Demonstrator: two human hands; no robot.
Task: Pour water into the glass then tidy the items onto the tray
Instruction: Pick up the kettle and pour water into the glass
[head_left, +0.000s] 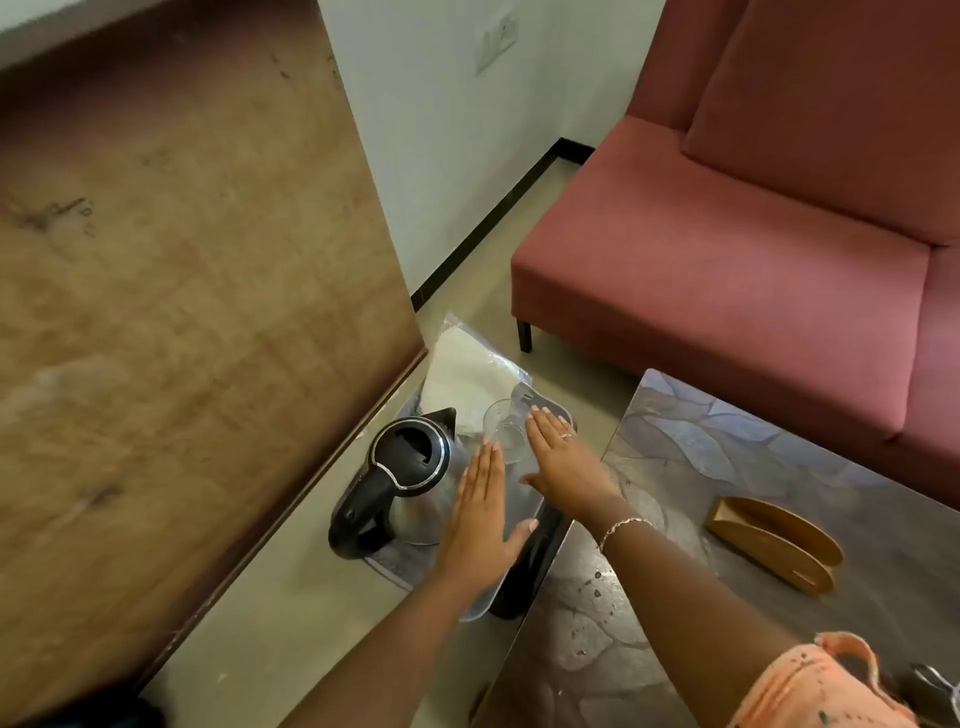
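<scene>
- The clear glass (503, 427) stands upright on the grey tray (480, 605), towards the tray's far end. Whether it holds water cannot be told.
- The right hand (566, 462) lies flat, palm down, at 4 o'clock from the glass. Its fingers (540, 423) are straight and together, holding nothing, with the tips right beside the glass wall. Whether they touch it is unclear.
- The left hand (483, 514) lies flat at 6 o'clock from the glass, over the middle of the tray. Its fingers (485, 467) are straight and close together, the thumb spread to the right, and it grips nothing.
- An electric kettle (410, 478) of bright steel, with a black lid and handle, stands on the tray at 8 o'clock from the glass, just beside the left hand. Its spout points away from the person.
- A white folded item in a clear plastic packet (467, 376) rests at 11 o'clock from the glass, over the tray's far edge.
- A ring (566, 436) sits on a right finger and a thin bracelet (621, 527) on the right wrist.
- At 3 to 5 o'clock from the tray lies a stone-patterned surface (727, 467), bearing a gold-coloured holder (774, 545).
- A wooden panel (182, 286) stands at 9 o'clock.
- A dusky red sofa (727, 234) stands at 1 o'clock, by a white wall (441, 156).
</scene>
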